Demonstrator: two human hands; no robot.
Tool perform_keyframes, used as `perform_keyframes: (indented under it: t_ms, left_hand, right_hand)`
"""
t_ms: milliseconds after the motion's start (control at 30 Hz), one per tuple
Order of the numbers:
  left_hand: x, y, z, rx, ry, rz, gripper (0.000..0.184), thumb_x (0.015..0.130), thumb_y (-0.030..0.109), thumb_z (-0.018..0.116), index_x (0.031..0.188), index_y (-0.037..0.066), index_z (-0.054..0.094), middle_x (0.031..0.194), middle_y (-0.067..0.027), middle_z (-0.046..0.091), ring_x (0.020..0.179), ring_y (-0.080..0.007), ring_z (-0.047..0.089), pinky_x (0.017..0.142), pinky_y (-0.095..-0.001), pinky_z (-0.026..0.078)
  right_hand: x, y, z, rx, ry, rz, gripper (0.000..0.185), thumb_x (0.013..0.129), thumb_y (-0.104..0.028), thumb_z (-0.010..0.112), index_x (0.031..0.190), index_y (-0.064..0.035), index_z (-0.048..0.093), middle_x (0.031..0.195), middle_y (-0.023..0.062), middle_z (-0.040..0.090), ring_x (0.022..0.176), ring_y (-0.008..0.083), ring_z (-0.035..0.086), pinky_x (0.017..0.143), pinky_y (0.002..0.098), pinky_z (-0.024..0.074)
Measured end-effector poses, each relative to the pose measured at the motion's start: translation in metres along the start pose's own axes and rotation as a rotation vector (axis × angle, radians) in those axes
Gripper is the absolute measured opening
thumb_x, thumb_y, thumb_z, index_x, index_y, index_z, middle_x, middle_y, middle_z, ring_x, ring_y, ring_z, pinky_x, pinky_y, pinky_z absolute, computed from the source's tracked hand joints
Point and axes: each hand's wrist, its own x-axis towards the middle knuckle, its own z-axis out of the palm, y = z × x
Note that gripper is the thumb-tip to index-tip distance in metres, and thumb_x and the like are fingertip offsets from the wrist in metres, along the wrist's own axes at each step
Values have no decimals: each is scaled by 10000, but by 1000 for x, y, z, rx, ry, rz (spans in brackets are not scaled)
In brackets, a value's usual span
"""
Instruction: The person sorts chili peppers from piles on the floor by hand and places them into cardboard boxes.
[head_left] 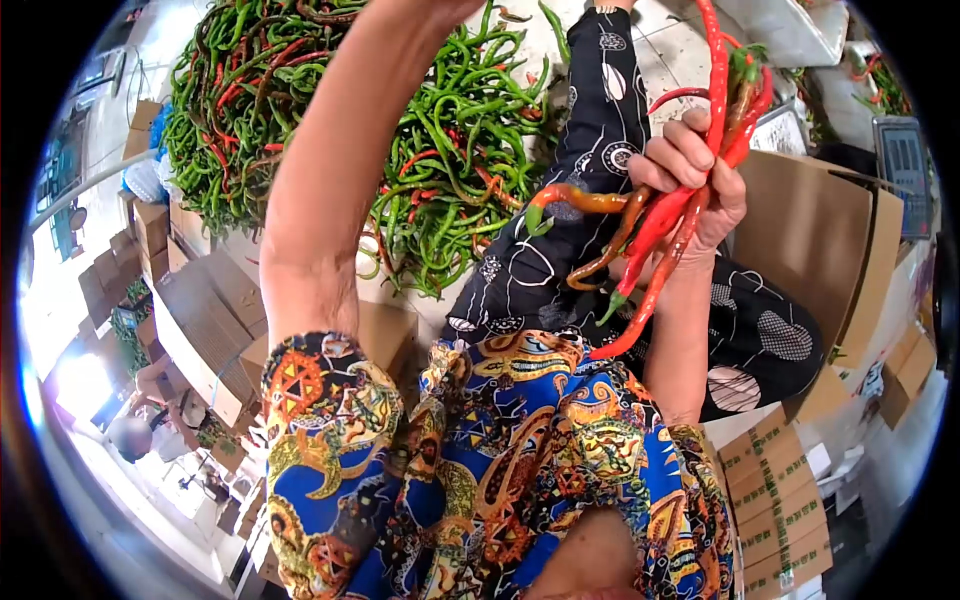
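My right hand [697, 172] is closed around a bunch of long, twisted chili peppers [660, 225]. Most of them are red, and a few are brownish-orange with green tips. They stick out above and below my fingers, over my right leg. My left forearm [330, 160] reaches up past the top edge of the view, so the left hand itself is out of sight. Beyond that forearm lies a big heap of green chili peppers [465, 130] with red and dark ones mixed in, spread on the floor beside my legs.
An opened cardboard box [800, 235] stands to the right of my leg, with a grey device with a panel [901, 175] past it. Stacked printed cartons [775, 510] are at the lower right. More cardboard boxes [205, 320] and another person [150, 430] appear on the left.
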Motion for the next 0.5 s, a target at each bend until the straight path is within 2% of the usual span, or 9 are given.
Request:
perform_keyframes:
  t_ms: [67, 100, 133, 200, 300, 500]
  left_hand:
    - [-47, -34, -14, 64, 126, -146, 320, 919, 255, 539, 1103, -3, 586, 869, -26, 629, 796, -153, 562, 684, -294, 434]
    - [-77, -41, -10, -1, 342, -221, 330, 910, 252, 573, 1129, 6, 581, 914, -27, 621, 860, -140, 577, 741, -277, 454]
    - [-100, -65, -40, -92, 172, -273, 397, 895, 231, 605, 1198, -19, 547, 993, -67, 623, 904, -151, 590, 790, -272, 477]
    - [-140, -66, -17, -70, 361, -352, 409, 903, 223, 602, 1218, -29, 530, 992, -82, 620, 892, -145, 590, 799, -269, 489]
    - [-162, -61, 5, -172, 354, -356, 363, 930, 187, 573, 1217, -32, 536, 982, -74, 629, 858, -125, 598, 771, -249, 492]
    - [-151, -36, 45, -167, 227, -258, 319, 945, 177, 548, 1193, -23, 565, 944, -53, 644, 827, -102, 609, 754, -225, 486]
  right_hand:
    - [-1, -5, 0, 1, -18, 2, 342, 822, -72, 656, 1127, -31, 506, 820, -29, 513, 733, 72, 504, 680, 236, 380]
    - [2, -2, -5, 9, -26, 13, 344, 821, -71, 658, 1127, -30, 506, 823, -28, 515, 735, 73, 506, 682, 237, 379]
    - [2, -2, -5, 18, -39, 17, 346, 820, -71, 659, 1128, -29, 506, 826, -26, 516, 738, 75, 509, 684, 237, 377]
    - [3, 0, -9, 36, -55, 35, 334, 827, -73, 649, 1127, -27, 510, 853, -9, 515, 750, 85, 506, 694, 245, 374]
    - [1, 3, -13, 26, -48, 64, 308, 828, -76, 641, 1107, -24, 519, 875, 4, 505, 770, 94, 497, 699, 256, 377]
    - [-3, 7, -4, 43, -75, 50, 280, 819, -73, 645, 1068, -29, 524, 883, 10, 487, 774, 97, 482, 681, 248, 380]
